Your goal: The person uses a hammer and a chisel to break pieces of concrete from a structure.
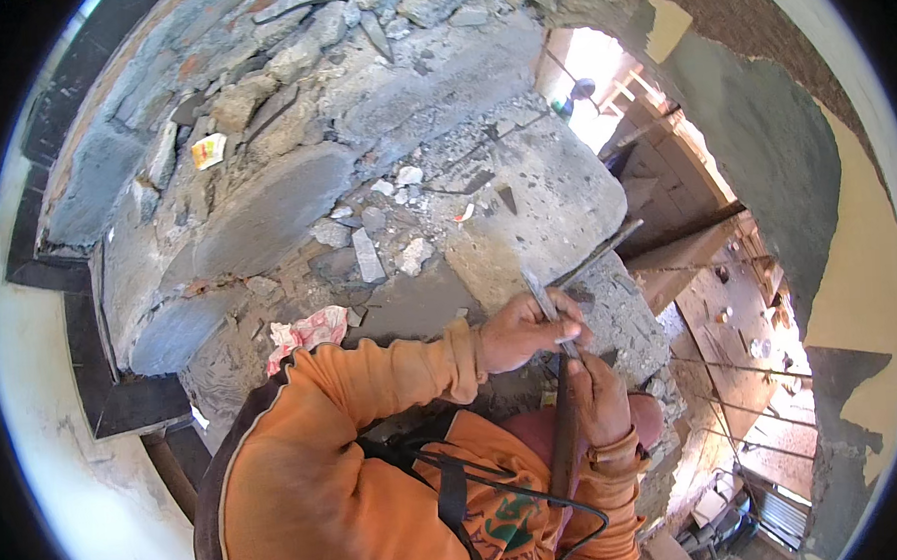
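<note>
A flat grey metal chisel (540, 294) slants up and away between my two hands. My left hand (516, 333) is closed around its middle, with thumb and fingers pinched over it. Just below, my right hand (602, 403) is also closed on the chisel, its fingertips near the lower part. A dark brown bar (562, 430) runs down from there in front of my orange shirt; I cannot tell whether it is one piece with the chisel. Beyond my hands, a thin dark rod (602, 251) lies across the broken concrete slab (564, 175).
Rubble (290, 77) and concrete chunks (414, 255) cover the stepped surface ahead. A red-and-white crumpled wrapper (311, 332) lies left of my arm. To the right, a jagged opening with exposed bars (743, 367) drops to a lower level. A black cable (600, 529) hangs at my body.
</note>
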{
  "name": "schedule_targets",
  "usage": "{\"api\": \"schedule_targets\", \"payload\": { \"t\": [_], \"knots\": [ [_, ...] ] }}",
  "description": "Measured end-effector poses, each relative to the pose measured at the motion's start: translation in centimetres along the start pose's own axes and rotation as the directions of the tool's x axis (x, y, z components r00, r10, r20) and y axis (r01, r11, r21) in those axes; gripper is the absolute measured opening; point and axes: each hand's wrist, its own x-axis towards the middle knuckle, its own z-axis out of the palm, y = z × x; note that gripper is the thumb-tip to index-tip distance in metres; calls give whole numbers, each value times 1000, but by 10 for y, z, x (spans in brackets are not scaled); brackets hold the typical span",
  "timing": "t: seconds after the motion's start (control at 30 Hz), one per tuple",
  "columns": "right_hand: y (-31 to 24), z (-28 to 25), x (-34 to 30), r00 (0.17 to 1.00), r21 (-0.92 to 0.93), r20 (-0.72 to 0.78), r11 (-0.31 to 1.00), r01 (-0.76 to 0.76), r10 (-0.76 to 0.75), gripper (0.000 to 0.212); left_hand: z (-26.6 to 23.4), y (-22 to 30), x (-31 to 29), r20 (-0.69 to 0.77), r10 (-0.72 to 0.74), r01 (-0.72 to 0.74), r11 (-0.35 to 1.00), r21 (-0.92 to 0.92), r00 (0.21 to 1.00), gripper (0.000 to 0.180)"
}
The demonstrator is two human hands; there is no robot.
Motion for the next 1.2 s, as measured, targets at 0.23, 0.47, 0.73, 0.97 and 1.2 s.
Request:
{"api": "schedule_targets", "payload": {
  "t": [0.23, 0.47, 0.73, 0.97, 1.2],
  "knots": [
    [-41, 1, 74, 954, -348, -240, 933, 91, -183, 29, -22, 9, 26, -32, -181, 180, 983, -33, 983, 28],
    [-61, 25, 177, 988, -611, -91, 791, 41, -122, 25, -19, -40, 22, 458, -210, -324, 463, 825, 864, 33],
    [-84, -17, 100, 948, -392, -231, 913, 115, -219, 22, -3, -17, 6, 311, -491, -193, 277, 941, 814, 25],
    [-73, 18, 166, 987, -395, -17, 908, 143, -162, 24, -7, -16, 6, 313, -504, -173, 305, 936, 805, 25],
    [-83, 47, 183, 997, -260, -45, 964, 49, -63, 27, -14, -67, 4, 380, 18, -341, 485, 805, 925, 22]
  ]
}}
